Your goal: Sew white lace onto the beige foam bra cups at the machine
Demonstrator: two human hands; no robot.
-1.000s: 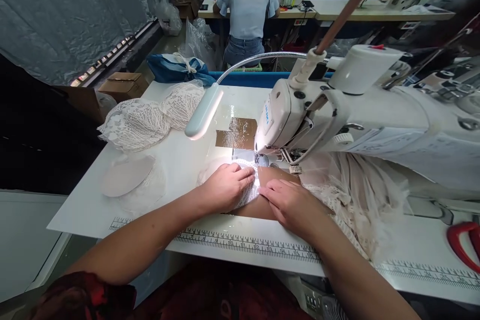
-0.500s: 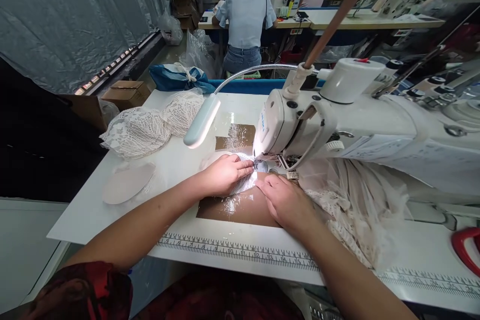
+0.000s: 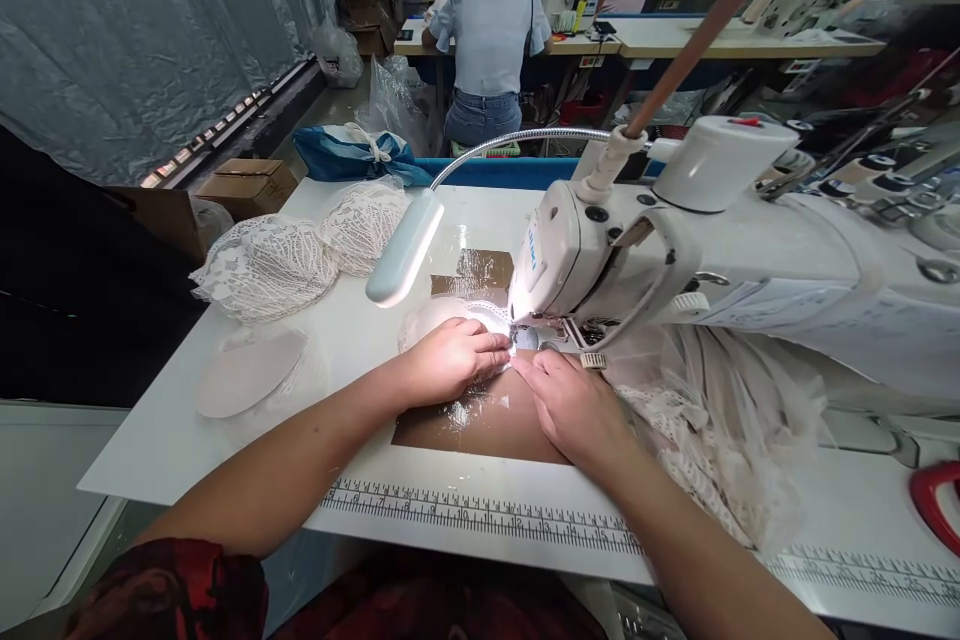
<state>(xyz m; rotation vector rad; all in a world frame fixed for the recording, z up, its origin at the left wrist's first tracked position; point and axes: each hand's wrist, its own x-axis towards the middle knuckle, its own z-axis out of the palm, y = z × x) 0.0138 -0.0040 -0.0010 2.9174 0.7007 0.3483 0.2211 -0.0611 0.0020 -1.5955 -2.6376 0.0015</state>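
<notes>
A white lace cup piece (image 3: 431, 320) lies under the lit needle area of the sewing machine (image 3: 551, 255). My left hand (image 3: 452, 360) rests over it with fingers pressed together on the fabric just left of the presser foot; its palm hides much of the piece. My right hand (image 3: 574, 405) has its fingertips closed at the near edge of the same piece, just in front of the foot. What exactly lies between those fingers is partly hidden. Brown tape (image 3: 480, 425) covers the table surface beneath both hands.
Lace cups (image 3: 270, 265) sit at the table's left back, with a flat beige oval pad (image 3: 251, 375) nearer me. A lamp (image 3: 405, 250) hangs over the work. Gathered lace and tulle (image 3: 705, 430) lie right, beside red handles (image 3: 934, 505). A person (image 3: 491, 40) sits ahead.
My left hand's fingers have curled in and sit slightly lower, close to my right fingertips. Less lace shows in front of the left hand, more behind it. The view has shifted slightly.
</notes>
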